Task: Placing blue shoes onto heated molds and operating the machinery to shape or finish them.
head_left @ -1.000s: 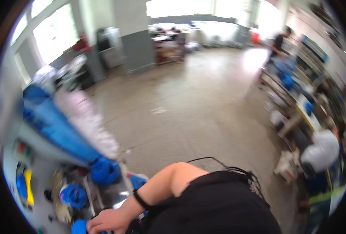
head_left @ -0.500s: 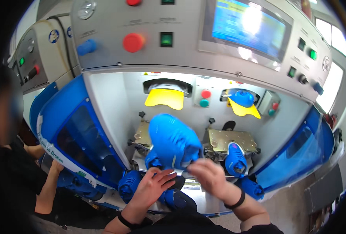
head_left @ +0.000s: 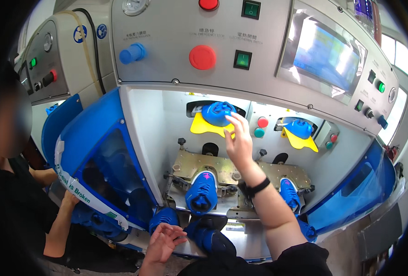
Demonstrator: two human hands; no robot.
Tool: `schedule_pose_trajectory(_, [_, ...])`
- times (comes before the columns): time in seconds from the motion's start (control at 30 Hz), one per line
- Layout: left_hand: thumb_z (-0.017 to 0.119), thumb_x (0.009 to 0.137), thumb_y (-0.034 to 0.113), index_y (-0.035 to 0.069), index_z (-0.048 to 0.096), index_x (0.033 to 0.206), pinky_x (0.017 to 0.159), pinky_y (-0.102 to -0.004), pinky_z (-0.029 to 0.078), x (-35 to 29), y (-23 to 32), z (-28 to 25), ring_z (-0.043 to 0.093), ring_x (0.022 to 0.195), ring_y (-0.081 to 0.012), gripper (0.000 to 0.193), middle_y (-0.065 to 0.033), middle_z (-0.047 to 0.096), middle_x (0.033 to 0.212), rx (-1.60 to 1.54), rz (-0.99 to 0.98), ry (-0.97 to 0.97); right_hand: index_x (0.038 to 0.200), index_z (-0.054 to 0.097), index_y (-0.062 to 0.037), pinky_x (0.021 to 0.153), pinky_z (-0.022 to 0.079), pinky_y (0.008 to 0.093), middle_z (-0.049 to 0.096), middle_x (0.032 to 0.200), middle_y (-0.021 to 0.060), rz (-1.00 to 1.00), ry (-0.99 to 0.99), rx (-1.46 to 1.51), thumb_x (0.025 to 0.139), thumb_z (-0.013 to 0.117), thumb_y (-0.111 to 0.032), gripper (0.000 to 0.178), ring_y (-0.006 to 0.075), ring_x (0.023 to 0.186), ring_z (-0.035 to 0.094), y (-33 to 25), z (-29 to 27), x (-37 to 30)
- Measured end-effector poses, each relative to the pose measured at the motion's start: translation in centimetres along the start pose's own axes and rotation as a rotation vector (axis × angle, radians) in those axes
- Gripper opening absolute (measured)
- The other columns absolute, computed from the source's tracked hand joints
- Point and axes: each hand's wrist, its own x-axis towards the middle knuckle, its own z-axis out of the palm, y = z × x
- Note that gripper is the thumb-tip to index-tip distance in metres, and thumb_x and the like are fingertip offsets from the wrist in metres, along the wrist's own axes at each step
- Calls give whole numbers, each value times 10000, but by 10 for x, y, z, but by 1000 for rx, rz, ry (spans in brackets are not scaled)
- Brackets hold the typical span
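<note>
"So, where is the rounded blue laced shoe upper [head_left: 218, 112]?"

"It sits on the tongue-shaped yellow plate [head_left: 202, 125], the left one of two at the back wall of the white machine chamber [head_left: 151, 124]."

"And the right hand [head_left: 239, 145]?"

"It is raised to the right edge of this upper, the thumb near the yellow plate. The grip is half curled; I cannot tell if it grasps the upper or only touches it."

"What about the left hand [head_left: 165, 240]?"

"Its grip is released, with fingers loosely bent and nothing in them. It is just beside a low blue laced shoe [head_left: 164, 216] and near a blue shoe with black sole [head_left: 206, 239], on the silvery metal surface [head_left: 255, 241]."

"What is below the upper?"

"A blue shoe with a pink mark [head_left: 201, 191], in front of a brass-coloured metal block [head_left: 188, 163]. Further right, a second blue upper [head_left: 299, 127] sits on the other yellow plate [head_left: 300, 141]."

"Is somebody near?"

"Yes, at the left, another person's bare forearm [head_left: 58, 223] is visible."
</note>
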Motion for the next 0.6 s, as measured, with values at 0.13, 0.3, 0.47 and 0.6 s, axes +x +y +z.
schedule_pose_trajectory(0.13, [605,976,366,56,518,1113,897,-510,543,2,4,-19,636,1071,-346,350,-182,612,1141,58,-24,42,1108,563,-18,670,560,365,413,1458,254,257,45,-251,834,616,-19,279,286,756,677,21,-25,-69])
schedule_pose_trajectory(0.3, [537,1014,349,68,527,1119,883,-480,552,22,-2,-22,644,1058,-324,299,-175,626,1118,69,-166,20,993,553,-11,689,567,436,174,1569,338,349,-343,-605,753,594,-21,243,391,847,681,30,-40,-75])
schedule_pose_trajectory(0.47, [500,1038,247,56,549,1090,863,-439,565,45,-23,-13,673,999,-303,204,-179,650,1097,152,-341,-93,1010,600,-85,716,560,415,455,1470,173,255,-217,-429,792,611,-58,220,356,862,677,19,-66,-86])
schedule_pose_trajectory(0.6, [538,1023,230,53,597,1040,797,-305,547,55,-46,-24,683,928,-178,188,-90,698,990,578,-516,-112,979,626,-68,620,509,374,663,875,105,401,-361,-252,850,656,-98,136,279,693,646,-10,-98,-147])
